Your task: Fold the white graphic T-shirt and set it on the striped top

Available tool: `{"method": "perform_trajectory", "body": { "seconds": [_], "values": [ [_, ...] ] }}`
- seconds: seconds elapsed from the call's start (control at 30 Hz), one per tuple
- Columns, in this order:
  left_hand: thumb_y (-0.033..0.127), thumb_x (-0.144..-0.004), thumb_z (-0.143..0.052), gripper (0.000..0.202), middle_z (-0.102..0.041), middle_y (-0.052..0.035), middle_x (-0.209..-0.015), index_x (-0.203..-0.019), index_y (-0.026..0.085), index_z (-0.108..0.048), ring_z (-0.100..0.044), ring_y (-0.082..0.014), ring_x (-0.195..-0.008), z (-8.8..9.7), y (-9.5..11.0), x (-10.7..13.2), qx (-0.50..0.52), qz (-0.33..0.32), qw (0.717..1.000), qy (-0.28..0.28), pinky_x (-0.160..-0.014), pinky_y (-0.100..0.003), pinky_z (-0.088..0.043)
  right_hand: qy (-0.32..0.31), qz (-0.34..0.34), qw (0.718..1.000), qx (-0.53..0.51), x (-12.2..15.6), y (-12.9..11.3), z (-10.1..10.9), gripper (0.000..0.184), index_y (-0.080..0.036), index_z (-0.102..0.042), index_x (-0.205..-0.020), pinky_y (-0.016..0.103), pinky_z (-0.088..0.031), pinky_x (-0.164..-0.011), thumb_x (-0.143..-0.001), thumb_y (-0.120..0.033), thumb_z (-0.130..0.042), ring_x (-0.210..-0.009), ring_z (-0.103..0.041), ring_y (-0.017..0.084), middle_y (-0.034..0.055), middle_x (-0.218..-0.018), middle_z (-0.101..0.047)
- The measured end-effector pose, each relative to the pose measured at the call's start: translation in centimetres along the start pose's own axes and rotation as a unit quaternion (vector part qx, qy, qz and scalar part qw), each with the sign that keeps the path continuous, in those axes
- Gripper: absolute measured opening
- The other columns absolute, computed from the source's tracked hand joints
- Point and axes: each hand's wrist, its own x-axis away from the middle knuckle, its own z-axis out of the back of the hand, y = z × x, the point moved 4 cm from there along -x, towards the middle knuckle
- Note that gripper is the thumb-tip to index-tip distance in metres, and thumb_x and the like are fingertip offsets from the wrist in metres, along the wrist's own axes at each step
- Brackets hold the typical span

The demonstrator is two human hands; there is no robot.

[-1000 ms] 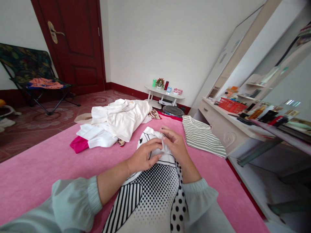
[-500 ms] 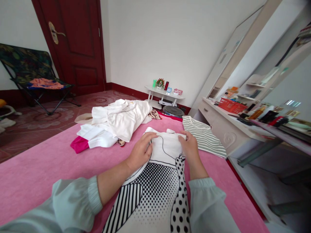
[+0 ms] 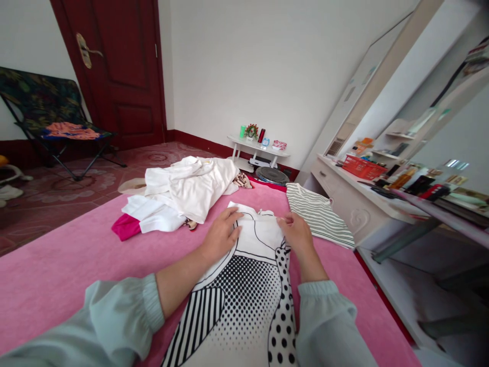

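Observation:
A white garment (image 3: 248, 290) with black dots, stripes and curved lines lies lengthwise in front of me on the pink bed cover (image 3: 126, 265). On its far left edge rests my left hand (image 3: 222, 232), open, with the fingers stretched over the cloth. My right hand (image 3: 298, 230) is closed at the far right corner, pinching the fabric between thumb and fingers. The far edge of the garment is slightly crumpled between both hands. Its near end runs out of the picture.
A heap of white clothes (image 3: 191, 183) lies beyond my left hand, with a magenta piece (image 3: 126, 227) at its edge. A striped garment (image 3: 319, 214) is spread to the right. Along the right side stands a dressing table (image 3: 367, 196) with a red basket (image 3: 362, 166).
My right hand has shifted slightly left and down with the garment's corner. The left fingers have drawn back a little, and the far edge looks more crumpled.

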Motion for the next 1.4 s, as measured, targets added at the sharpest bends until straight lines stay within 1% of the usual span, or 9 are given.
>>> {"method": "perform_trajectory", "body": {
  "seconds": [0.23,0.4,0.57,0.7,0.83,0.97,1.07,1.23,1.4],
  "values": [
    [0.033,-0.088,-0.049,0.043,-0.040,-0.0076,-0.144,-0.129,0.021,-0.054,-0.040,-0.0255,-0.130,-0.8,-0.6,-0.2,-0.048,0.018,0.997,-0.065,-0.111,-0.042,-0.031,-0.059,0.027,0.994,-0.094,3.0,0.6,-2.0,0.056,-0.014,-0.048,-0.126,0.036,-0.047,-0.081,-0.078,-0.042,-0.054,-0.092,-0.063,0.024,0.0100,-0.103,-0.068],
    [0.037,-0.088,-0.048,0.047,-0.037,-0.0071,-0.147,-0.133,0.021,-0.050,-0.036,-0.0251,-0.133,-0.8,-0.9,-0.1,-0.021,0.020,0.996,-0.088,-0.113,-0.042,-0.027,-0.062,0.094,0.992,-0.062,6.8,-0.5,0.5,0.056,-0.018,-0.047,-0.130,0.042,-0.041,-0.098,-0.077,-0.034,-0.054,-0.115,-0.053,0.026,0.0108,-0.129,-0.055],
    [0.035,-0.087,-0.051,0.049,-0.033,-0.0100,-0.149,-0.133,0.017,-0.050,-0.031,-0.0245,-0.136,-0.4,-0.9,0.9,0.043,0.042,0.994,-0.093,-0.113,-0.040,-0.024,-0.083,0.110,0.986,-0.091,11.8,-0.1,2.5,0.051,-0.021,-0.050,-0.129,0.041,-0.041,-0.099,-0.079,-0.031,-0.053,-0.118,-0.050,0.024,0.0091,-0.128,-0.054],
    [0.031,-0.082,-0.058,0.052,-0.028,-0.0103,-0.151,-0.133,0.019,-0.050,-0.026,-0.0246,-0.139,1.1,0.0,4.0,0.077,0.055,0.986,-0.135,-0.113,-0.039,-0.024,-0.107,0.078,0.978,-0.159,15.2,0.7,3.1,0.048,-0.021,-0.055,-0.125,0.039,-0.046,-0.095,-0.078,-0.031,-0.056,-0.112,-0.055,0.023,0.0097,-0.125,-0.057],
    [0.023,-0.079,-0.060,0.046,-0.024,-0.0084,-0.153,-0.125,0.024,-0.057,-0.030,-0.0256,-0.137,4.2,1.8,8.8,0.076,0.056,0.976,-0.198,-0.111,-0.039,-0.029,-0.166,0.018,0.955,-0.244,17.8,0.9,3.7,0.048,-0.021,-0.058,-0.122,0.036,-0.050,-0.088,-0.075,-0.033,-0.060,-0.104,-0.060,0.023,0.0084,-0.119,-0.062],
    [0.021,-0.073,-0.065,0.047,-0.037,-0.0085,-0.144,-0.119,0.028,-0.061,-0.039,-0.0284,-0.130,8.3,4.1,13.2,0.035,0.055,0.970,-0.236,-0.107,-0.043,-0.033,-0.267,-0.052,0.902,-0.336,20.3,0.5,4.0,0.053,-0.019,-0.055,-0.125,0.035,-0.052,-0.084,-0.075,-0.034,-0.063,-0.096,-0.064,0.022,0.0077,-0.109,-0.067],
    [0.026,-0.074,-0.067,0.040,-0.052,-0.0061,-0.126,-0.113,0.030,-0.062,-0.052,-0.0247,-0.114,10.6,6.0,15.2,0.012,0.045,0.963,-0.267,-0.099,-0.038,-0.042,-0.289,-0.089,0.872,-0.385,21.4,0.5,4.1,0.056,-0.019,-0.053,-0.125,0.036,-0.053,-0.081,-0.073,-0.035,-0.067,-0.090,-0.066,0.023,0.0069,-0.100,-0.070],
    [0.031,-0.081,-0.061,0.028,-0.058,-0.0032,-0.110,-0.109,0.030,-0.062,-0.057,-0.0198,-0.098,11.1,7.6,16.1,0.023,-0.001,0.957,-0.289,-0.086,-0.029,-0.045,-0.281,-0.124,0.851,-0.425,21.8,0.5,4.2,0.068,-0.018,-0.048,-0.131,0.039,-0.053,-0.081,-0.069,-0.035,-0.069,-0.089,-0.067,0.025,0.0077,-0.098,-0.071],
    [0.026,-0.085,-0.055,0.007,-0.061,-0.0026,-0.093,-0.088,0.025,-0.062,-0.055,-0.0181,-0.088,10.2,8.5,15.8,0.032,-0.067,0.950,-0.303,-0.081,-0.027,-0.042,-0.236,-0.114,0.878,-0.400,21.9,0.4,5.2,0.067,-0.017,-0.054,-0.129,0.039,-0.053,-0.083,-0.067,-0.036,-0.069,-0.095,-0.066,0.026,0.0108,-0.107,-0.069]
  ]
}}
